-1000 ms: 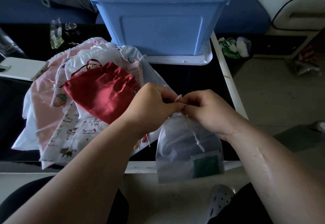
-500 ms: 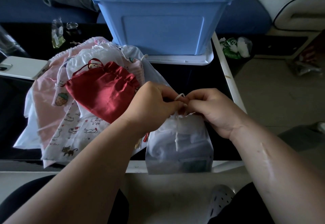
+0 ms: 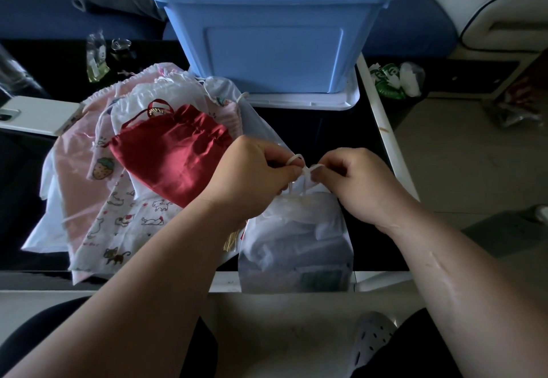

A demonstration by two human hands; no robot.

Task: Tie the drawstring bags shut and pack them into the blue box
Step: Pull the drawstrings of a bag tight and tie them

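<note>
drawstring bag (image 3: 296, 247), translucent white, one: sits directly below both hands, mouth gathered, lower end reaching past the near edge of the tabletop (image 3: 314, 128). drawstring (image 3: 296, 159), white: loops stand up between the two hands at the bag's mouth. left hand (image 3: 252, 176): fingers curled, pinching one loop. right hand (image 3: 355, 182): fingers curled, pinching the other loop, just beside the left hand. red bag (image 3: 172, 158): just left of the left hand, atop a pile of printed bags (image 3: 118, 217). blue box (image 3: 272, 28): beyond both hands, standing on a white lid (image 3: 299, 102).
</note>
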